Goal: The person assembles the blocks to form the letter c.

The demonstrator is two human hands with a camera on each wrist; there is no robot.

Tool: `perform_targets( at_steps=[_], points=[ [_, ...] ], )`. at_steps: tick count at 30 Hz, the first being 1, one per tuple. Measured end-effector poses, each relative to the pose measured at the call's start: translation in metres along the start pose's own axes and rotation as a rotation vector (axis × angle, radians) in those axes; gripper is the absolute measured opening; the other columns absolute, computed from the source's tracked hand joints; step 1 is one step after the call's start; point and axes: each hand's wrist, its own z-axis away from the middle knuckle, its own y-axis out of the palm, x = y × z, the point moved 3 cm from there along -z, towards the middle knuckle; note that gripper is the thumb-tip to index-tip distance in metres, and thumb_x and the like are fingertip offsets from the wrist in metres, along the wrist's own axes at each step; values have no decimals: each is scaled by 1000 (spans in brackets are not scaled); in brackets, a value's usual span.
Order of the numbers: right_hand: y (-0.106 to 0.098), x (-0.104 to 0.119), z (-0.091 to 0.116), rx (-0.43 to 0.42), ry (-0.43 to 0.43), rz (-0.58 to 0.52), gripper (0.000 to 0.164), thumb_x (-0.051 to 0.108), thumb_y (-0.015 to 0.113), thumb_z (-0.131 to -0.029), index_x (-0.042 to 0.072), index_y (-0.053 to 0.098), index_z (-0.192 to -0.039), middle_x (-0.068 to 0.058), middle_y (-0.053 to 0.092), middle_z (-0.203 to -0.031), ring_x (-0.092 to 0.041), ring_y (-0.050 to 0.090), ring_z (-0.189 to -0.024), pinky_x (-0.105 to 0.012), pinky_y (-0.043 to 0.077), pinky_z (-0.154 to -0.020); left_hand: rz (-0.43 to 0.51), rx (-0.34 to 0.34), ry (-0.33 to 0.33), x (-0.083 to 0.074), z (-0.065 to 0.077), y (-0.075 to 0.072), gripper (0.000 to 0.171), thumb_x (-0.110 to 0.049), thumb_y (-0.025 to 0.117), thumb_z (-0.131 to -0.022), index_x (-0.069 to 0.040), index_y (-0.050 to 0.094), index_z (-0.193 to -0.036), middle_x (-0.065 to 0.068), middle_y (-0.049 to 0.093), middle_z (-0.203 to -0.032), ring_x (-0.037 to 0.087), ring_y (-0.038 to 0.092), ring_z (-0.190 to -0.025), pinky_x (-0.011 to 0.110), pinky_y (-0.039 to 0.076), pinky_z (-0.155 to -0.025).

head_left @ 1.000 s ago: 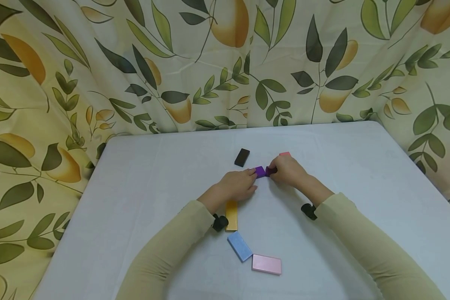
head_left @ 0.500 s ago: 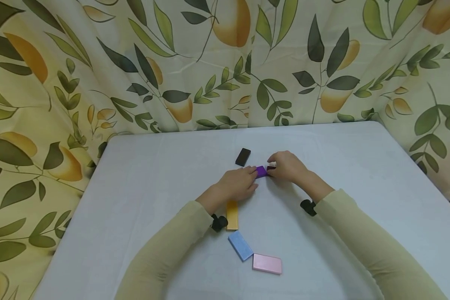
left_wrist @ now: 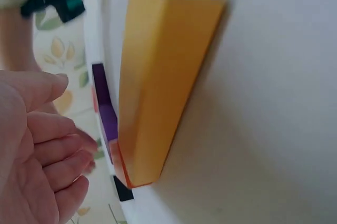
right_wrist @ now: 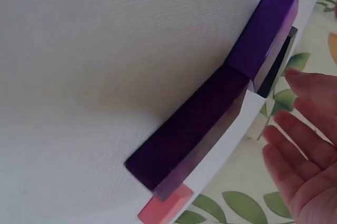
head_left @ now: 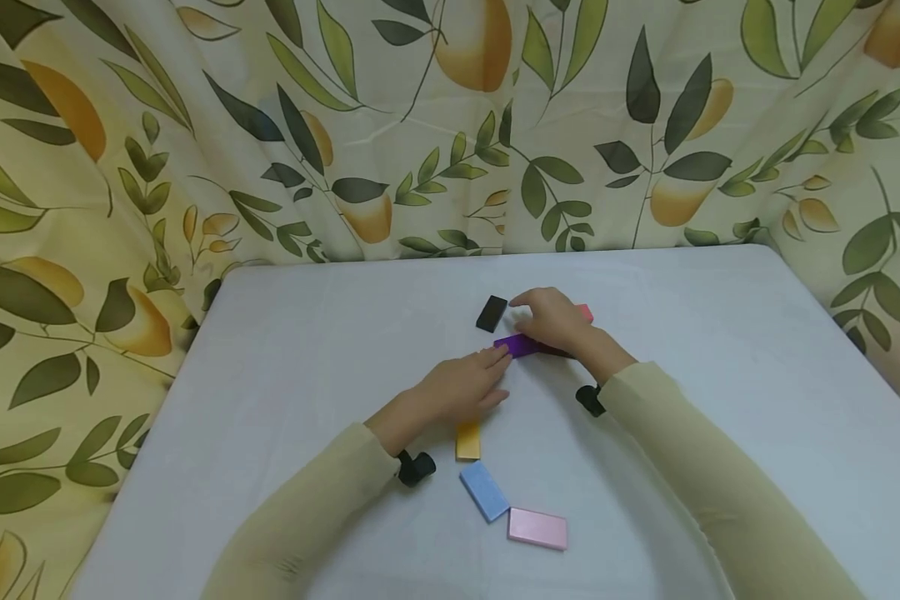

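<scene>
In the head view my left hand [head_left: 461, 385] is stretched out, fingertips at the near left end of a purple block [head_left: 521, 345]. Its fingers look loosely straight in the left wrist view, beside a yellow block [left_wrist: 152, 82] and an orange block [left_wrist: 120, 166]. My right hand [head_left: 553, 321] is over the far side of the purple block, relaxed fingers pointing towards a black block [head_left: 491, 314], and it holds nothing. A dark purple block [right_wrist: 189, 129] meets the purple block end to end at a slight angle. The right hand partly covers it in the head view.
A coral block [head_left: 587, 312] lies behind my right hand. Nearer me, a blue block [head_left: 484, 492] and a pink block [head_left: 537, 528] continue the curved row from the yellow one. The white table [head_left: 330, 333] ends at a leaf-patterned curtain [head_left: 420, 125].
My right hand has let go of the dark purple block and moved left and away towards the black block. My left hand has drawn back slightly, uncovering more of the purple block.
</scene>
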Motion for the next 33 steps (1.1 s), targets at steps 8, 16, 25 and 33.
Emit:
perform_targets(
  at_steps=[8, 16, 25, 33],
  points=[
    [10, 5, -15, 55, 29, -12, 38, -1, 59, -81, -2, 59, -119, -20, 57, -120, -35, 47, -117, -46, 33, -100, -8, -14, 128, -24, 28, 10, 56, -39, 39, -97, -7, 33, -143, 4, 28, -148, 14, 25, -134, 28, 31, -101],
    [21, 14, -24, 102, -21, 2, 44, -9, 54, -80, 1, 58, -123, -15, 56, -123, -32, 46, -118, -45, 34, -99, -82, 67, 369, -64, 63, 18, 53, -38, 35, -99, -9, 32, -143, 1, 25, -149, 8, 19, -135, 19, 15, -105],
    [24, 23, -29, 167, -262, 193, 36, -10, 60, -82, 0, 62, -117, -17, 56, -121, -32, 48, -117, -43, 36, -97, -263, 170, 477, -96, 88, 34, 53, -44, 29, -99, -17, 30, -145, -4, 20, -150, 6, 17, -135, 17, 15, -104],
    [26, 25, -36, 209, -341, 306, 37, -2, 70, -78, 1, 64, -114, -15, 60, -116, -30, 52, -112, -41, 39, -96, -313, 194, 507, -100, 93, 37, 51, -44, 27, -99, -21, 31, -144, -9, 20, -150, 2, 15, -134, 15, 11, -104]
  ],
)
